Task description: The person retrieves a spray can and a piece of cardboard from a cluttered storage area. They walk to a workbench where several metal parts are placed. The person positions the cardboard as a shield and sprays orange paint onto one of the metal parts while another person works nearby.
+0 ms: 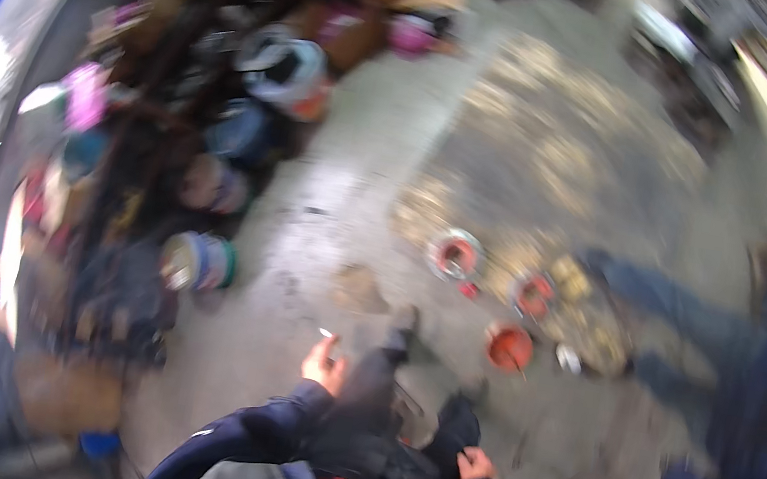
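Note:
My left hand (323, 369) hangs in front of my left leg, fingers closed round a small, thin white thing (325, 333) whose kind is too blurred to make out. Beside my right leg is my right hand (474, 466), its fingers curled in; what they hold, if anything, cannot be seen. Ahead and to the right on the floor stand an open can with a reddish inside (455, 255) and a second such can (534, 294). Closer to me sits a red-orange bucket (509, 348) with a thin stick or handle in it. Neither hand touches these.
Along the left, buckets (197, 262), boxes and mixed clutter crowd a dark rack. A stained sheet or floor patch (599, 164) spreads ahead. Another person in blue clothes (747, 402) is at the right. A small white container (568, 359) lies near the bucket.

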